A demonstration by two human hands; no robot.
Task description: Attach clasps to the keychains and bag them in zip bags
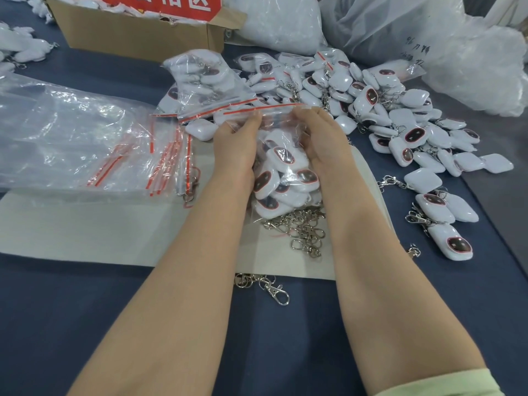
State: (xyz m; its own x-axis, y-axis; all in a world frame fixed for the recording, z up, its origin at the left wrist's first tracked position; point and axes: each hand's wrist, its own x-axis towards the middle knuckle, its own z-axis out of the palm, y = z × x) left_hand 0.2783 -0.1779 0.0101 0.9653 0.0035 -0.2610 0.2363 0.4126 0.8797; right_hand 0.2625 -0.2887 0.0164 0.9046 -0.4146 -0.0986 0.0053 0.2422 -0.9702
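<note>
Writing first. A red label (pixel 160 4) with white Chinese characters is sitting in the cardboard box (pixel 137 35) at the upper left of the frame. The top edge is cropping it, and we are reading only the last character clearly: 区. Dark handwriting (pixel 411 50) is showing on a plastic sack (pixel 385 24) at the upper right, and we cannot make it out.

At centre, both hands are pinching the mouth of a zip bag (pixel 285 167). The left hand (pixel 237 144) and the right hand (pixel 323 138) are gripping it just under its red zip strip (pixel 265 109), with the fingers curling away from us. The bag is holding white keychains (pixel 307 177) with dark oval faces, and it is lying on a white sheet (pixel 114 230) over the blue bench (pixel 85 324).

Around the bag:
- Loose clasps (pixel 303 230) are lying between the forearms, just below the bag.
- A single clasp (pixel 275 291) is lying at the sheet's near edge.
- A heap of unbagged keychains (pixel 400 124) is spreading across the right of the frame.
- A filled bag (pixel 205 81) is lying above the left hand, near the box.
- Empty zip bags (pixel 168 158) with red strips are lying stacked at the left, partly under a clear plastic wrap (pixel 57 132).

The forearms are covering the bag's sides and part of the sheet. A pale green sleeve (pixel 445 387) is showing at the lower right.
</note>
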